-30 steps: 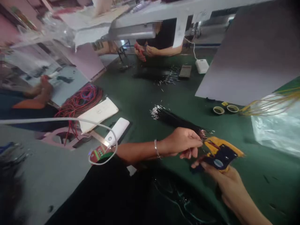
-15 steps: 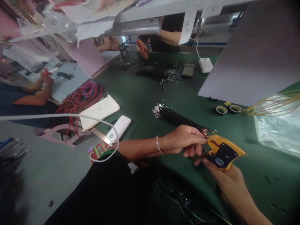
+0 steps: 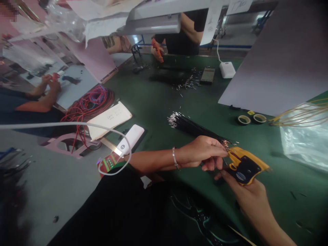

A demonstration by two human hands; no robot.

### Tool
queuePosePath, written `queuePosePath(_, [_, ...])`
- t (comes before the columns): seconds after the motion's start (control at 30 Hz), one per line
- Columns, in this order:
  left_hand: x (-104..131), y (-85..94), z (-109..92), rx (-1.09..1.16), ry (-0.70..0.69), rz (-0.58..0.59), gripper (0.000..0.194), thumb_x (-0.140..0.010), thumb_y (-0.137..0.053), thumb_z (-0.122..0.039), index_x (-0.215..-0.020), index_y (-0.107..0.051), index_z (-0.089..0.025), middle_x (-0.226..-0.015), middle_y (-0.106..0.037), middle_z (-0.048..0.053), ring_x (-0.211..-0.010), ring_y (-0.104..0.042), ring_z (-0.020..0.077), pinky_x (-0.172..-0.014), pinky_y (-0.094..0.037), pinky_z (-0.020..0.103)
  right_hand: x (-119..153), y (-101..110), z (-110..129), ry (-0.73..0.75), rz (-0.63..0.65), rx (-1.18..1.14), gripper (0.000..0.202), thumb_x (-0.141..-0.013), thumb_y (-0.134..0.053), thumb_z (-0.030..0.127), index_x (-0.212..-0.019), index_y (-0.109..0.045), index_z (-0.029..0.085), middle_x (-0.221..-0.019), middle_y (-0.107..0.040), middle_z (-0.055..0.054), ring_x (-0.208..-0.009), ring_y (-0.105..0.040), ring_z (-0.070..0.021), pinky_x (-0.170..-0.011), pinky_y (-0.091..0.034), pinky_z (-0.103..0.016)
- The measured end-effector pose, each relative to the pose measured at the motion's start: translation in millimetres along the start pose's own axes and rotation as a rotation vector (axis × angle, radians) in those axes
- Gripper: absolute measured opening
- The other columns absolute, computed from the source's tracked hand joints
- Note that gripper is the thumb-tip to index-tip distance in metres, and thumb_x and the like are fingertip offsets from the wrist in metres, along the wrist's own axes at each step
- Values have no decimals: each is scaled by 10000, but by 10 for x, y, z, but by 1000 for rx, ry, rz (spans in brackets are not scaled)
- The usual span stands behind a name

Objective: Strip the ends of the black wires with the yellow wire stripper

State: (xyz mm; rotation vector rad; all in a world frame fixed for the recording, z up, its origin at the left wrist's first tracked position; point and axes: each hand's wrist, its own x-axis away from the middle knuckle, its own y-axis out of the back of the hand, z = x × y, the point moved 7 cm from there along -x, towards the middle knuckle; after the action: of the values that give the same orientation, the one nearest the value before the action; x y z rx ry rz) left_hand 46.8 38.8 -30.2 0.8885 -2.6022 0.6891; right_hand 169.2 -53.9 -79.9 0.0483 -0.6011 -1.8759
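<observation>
My right hand point(image 3: 252, 194) is wrapped round the handles of a yellow and black wire stripper point(image 3: 247, 165), its jaws pointing left. Bracelet on the wrist, my left hand point(image 3: 205, 152) is closed in a pinch right at those jaws. A thin black wire seems to be between its fingers, mostly hidden by them. Just beyond the left hand, a bundle of black wires point(image 3: 196, 128) lies on the green table point(image 3: 153, 126). Its far-left ends look silvery, and the ends close to the stripper show bare copper.
Tape rolls point(image 3: 244, 119), yellow wires point(image 3: 302, 114) and a plastic bag point(image 3: 304, 143) lie to the right. On the left are a white power bank point(image 3: 130, 138) with a cable, a cardboard sheet point(image 3: 110, 119) and coiled red wires point(image 3: 89, 102). Co-workers' hands point(image 3: 157, 51) work across the table.
The view has shifted slightly. My hands and the wire stripper keep almost the same pose at the jaws. The co-worker's hands on the left have moved a little.
</observation>
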Motion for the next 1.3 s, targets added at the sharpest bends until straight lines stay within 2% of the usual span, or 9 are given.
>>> queuePosePath(0.27, [25,6,-19,-36,40,-15,61,-875,-564,-169,-823,-575,-137,-508,-579,-47,-361,-479,41,-349,-307,165,35,13,40,-115,-105,16,314,-599,-677,512,-648,-708,203,-654,-747,-63,-688,-698,-275,-656,-510,-334])
queuePosePath(0.5, [7,9,-12,-160,12,-9,17,-818,-573,-137,-826,-584,-147,-517,-545,-62,-383,-451,34,-370,-267,174,-2,21,112,22,-119,71,292,-652,-641,501,-596,-693,219,-611,-732,-47,-643,-693,-263,-641,-499,-332])
queuePosePath(0.67, [23,-20,-111,-242,-165,-15,100,-835,-581,-149,-738,-602,-137,-509,-489,-66,-493,-444,41,-531,-362,183,-9,99,65,39,-146,101,304,-671,-628,495,-540,-691,228,-585,-722,-41,-630,-692,-271,-640,-503,-341])
queuePosePath(0.83, [71,-40,-94,-292,-126,5,90,-835,-610,-194,-773,-634,-134,-575,-497,-55,-522,-420,55,-552,-361,204,-18,190,25,19,-168,110,315,-720,-616,464,-497,-668,248,-581,-719,-44,-637,-685,-275,-636,-501,-347])
queuePosePath(0.9, [97,-50,-131,-411,-166,15,97,-820,-642,-225,-776,-651,-140,-633,-523,-41,-576,-450,65,-585,-377,206,-27,227,8,-20,-176,119,341,-721,-607,451,-447,-637,251,-519,-685,-41,-575,-657,-259,-587,-487,-339])
queuePosePath(1.0, [165,-68,-285,-600,-325,-25,147,-825,-652,-275,-742,-664,-154,-734,-589,-2,-703,-527,98,-676,-419,218,-40,265,-7,-48,-188,93,353,-713,-600,431,-412,-601,246,-475,-653,-32,-532,-627,-233,-558,-475,-316])
queuePosePath(1.1, [252,-86,-473,-661,-466,-90,164,-806,-668,-221,-656,-644,-159,-1013,-658,73,-924,-590,159,-824,-458,270,-53,263,-22,-23,-198,64,342,-715,-615,409,-425,-610,227,-461,-640,-27,-512,-612,-218,-540,-468,-300])
queuePosePath(1.2, [286,-165,-560,-619,-521,20,182,-797,-675,-163,-620,-632,-175,-1200,-654,65,-1193,-528,212,-1006,-408,344,-64,217,-48,16,-190,39,326,-719,-635,378,-442,-625,208,-461,-638,-27,-490,-593,-205,-512,-449,-288])
queuePosePath(1.3, [254,-159,-552,-460,-536,101,174,-837,-635,-192,-664,-650,-179,-1098,-711,58,-1210,-535,191,-1047,-387,351,-66,166,-88,8,-171,-6,312,-735,-646,349,-458,-627,205,-472,-638,-22,-517,-602,-202,-529,-455,-281])
